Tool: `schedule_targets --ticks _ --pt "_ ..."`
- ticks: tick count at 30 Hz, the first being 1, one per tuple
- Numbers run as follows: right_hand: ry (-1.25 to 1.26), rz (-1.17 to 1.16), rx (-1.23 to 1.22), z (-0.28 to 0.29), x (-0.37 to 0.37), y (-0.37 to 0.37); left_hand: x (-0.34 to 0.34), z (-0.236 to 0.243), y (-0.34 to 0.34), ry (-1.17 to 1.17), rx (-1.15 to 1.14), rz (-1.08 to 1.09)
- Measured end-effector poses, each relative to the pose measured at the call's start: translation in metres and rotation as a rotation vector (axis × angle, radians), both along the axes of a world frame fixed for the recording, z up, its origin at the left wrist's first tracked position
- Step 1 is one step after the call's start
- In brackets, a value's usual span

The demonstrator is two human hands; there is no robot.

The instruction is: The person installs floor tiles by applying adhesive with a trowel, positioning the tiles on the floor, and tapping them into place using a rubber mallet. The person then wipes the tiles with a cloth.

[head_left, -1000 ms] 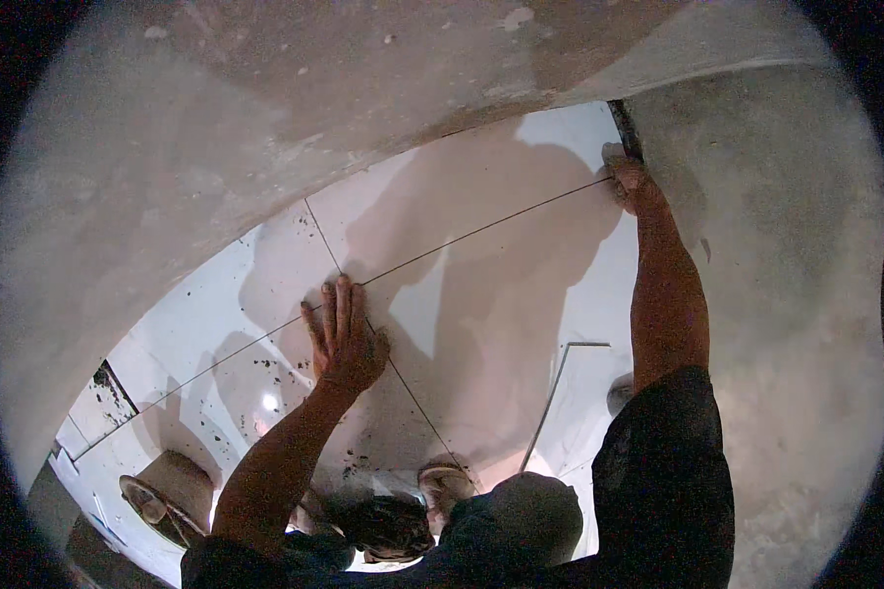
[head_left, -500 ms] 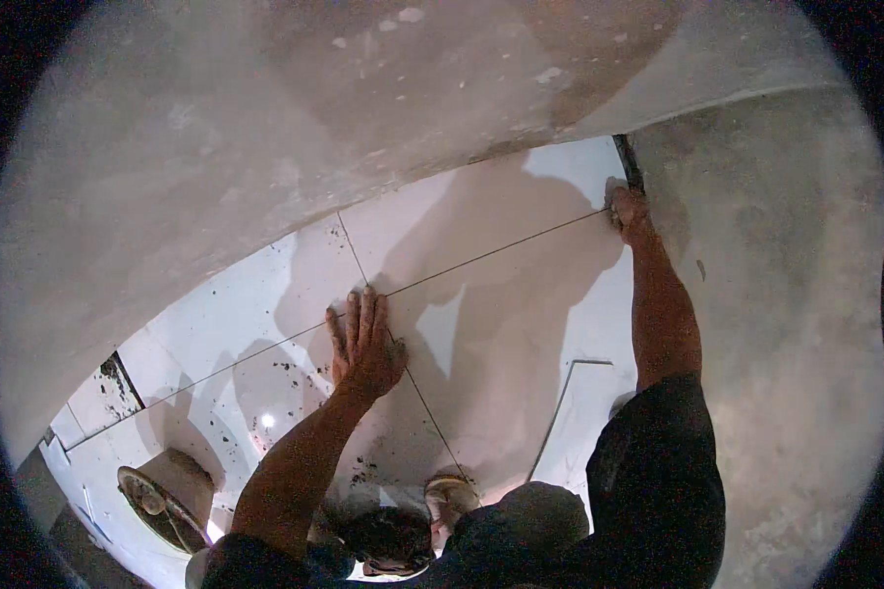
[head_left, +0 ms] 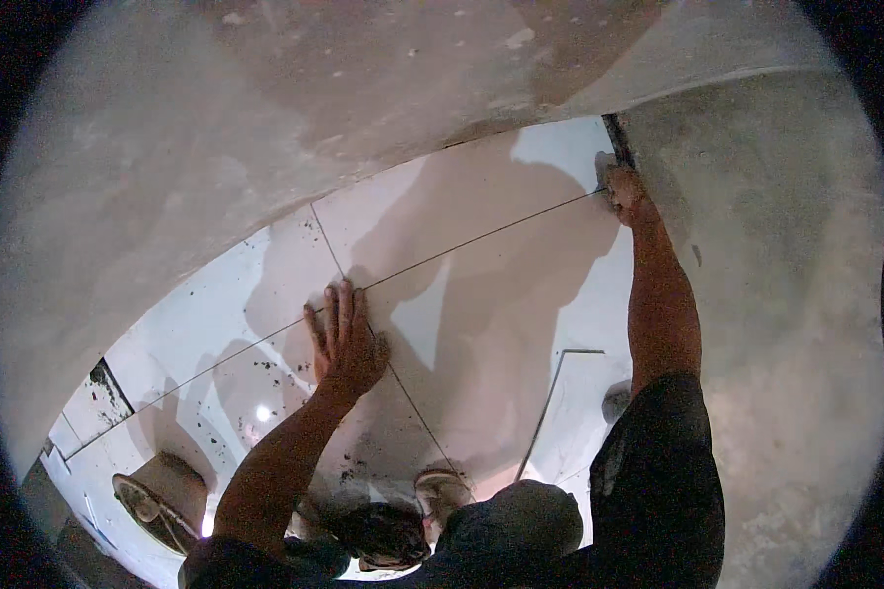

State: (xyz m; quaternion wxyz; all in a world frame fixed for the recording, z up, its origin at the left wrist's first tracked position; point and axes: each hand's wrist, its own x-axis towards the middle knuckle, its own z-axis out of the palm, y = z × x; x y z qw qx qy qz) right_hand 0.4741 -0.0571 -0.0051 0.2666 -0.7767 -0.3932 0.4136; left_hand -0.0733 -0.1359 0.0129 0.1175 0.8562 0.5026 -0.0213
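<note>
My left hand (head_left: 344, 344) lies flat with fingers spread on the large pale floor tiles (head_left: 471, 294), where two dark joint lines cross. At the far right edge of the tiles, my right hand (head_left: 623, 191) has its fingers curled by the end of a joint, beside a dark gap (head_left: 616, 132); what they grip, if anything, is too small to make out. Dark specks of debris lie on the tiles left of my left hand. My shadow covers much of the middle tiles.
A plastered wall (head_left: 265, 98) borders the tiles at the top. Bare grey concrete (head_left: 776, 294) runs along the right. A bucket-like container (head_left: 162, 501) sits at lower left. A narrower tile piece (head_left: 570, 412) with a dark edge is at lower right, and my foot (head_left: 440, 491) is below.
The view has shifted slightly. Both hands stay in about the same places on and beside the tiles.
</note>
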Motion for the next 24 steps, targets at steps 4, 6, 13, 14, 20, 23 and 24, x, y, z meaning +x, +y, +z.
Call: schedule_targets --ticks 4,6,13,14,20,23,24 --pt "0.295 -0.257 -0.061 0.004 -0.018 0.013 0.001 0.0 -0.001 -0.001 -0.039 0.016" --pt "0.201 -0.208 -0.058 0.001 -0.016 0.02 0.002 0.003 0.0 -0.011 -0.029 0.009" --pt "0.386 -0.487 0.086 -0.023 -0.007 0.022 0.002 0.001 -0.001 -0.07 -0.012 0.001" --pt "0.432 -0.51 0.135 -0.026 -0.005 0.016 0.003 0.001 -0.003 -0.065 -0.022 0.003" --pt "0.594 -0.423 0.05 -0.017 -0.024 0.025 -0.004 0.003 0.0 -0.005 -0.071 0.037" --pt "0.43 -0.33 0.042 -0.032 0.009 0.021 0.003 0.002 -0.001 -0.085 0.021 -0.014" --pt "0.436 -0.324 0.052 -0.034 0.006 0.022 0.002 0.003 -0.001 -0.08 -0.011 0.006"
